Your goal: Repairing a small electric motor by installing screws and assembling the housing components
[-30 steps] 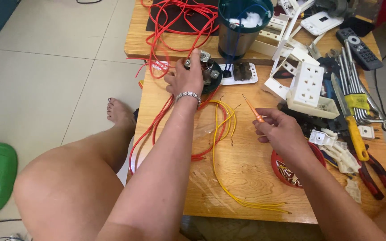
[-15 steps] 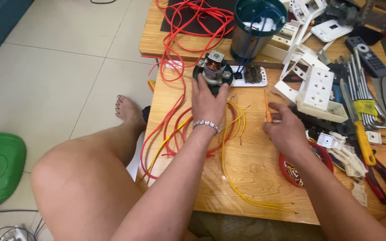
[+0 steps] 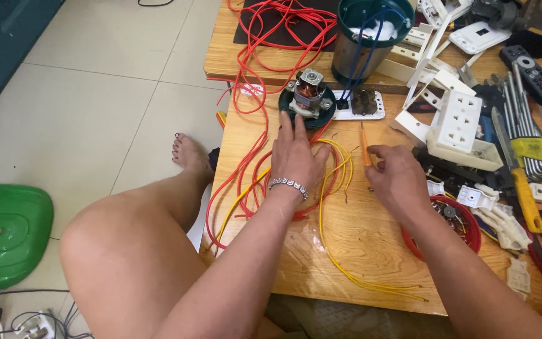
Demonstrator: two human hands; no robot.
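Sitting on the wooden table (image 3: 371, 251), far-left area: small electric motor (image 3: 309, 94) with exposed copper windings, upright on a dark green round base (image 3: 325, 114). Left hand (image 3: 296, 156) lies flat just in front of it, fingers spread and extended toward the base, fingertips at or almost at its rim; contact unclear. Nothing gripped. A beaded bracelet (image 3: 288, 184) is on that wrist. Right hand (image 3: 396, 176) is pinched on a thin orange screwdriver (image 3: 365, 145), tip pointing away toward a white terminal strip (image 3: 360, 104). Under and between the hands: loops of yellow wire (image 3: 335, 188) and red wire (image 3: 252, 169). Behind the motor: steel cylinder with green rim (image 3: 371, 34). Right of the hands: white socket plate (image 3: 462, 129), red dish of small parts (image 3: 453, 220), yellow-handled tool (image 3: 525, 198).
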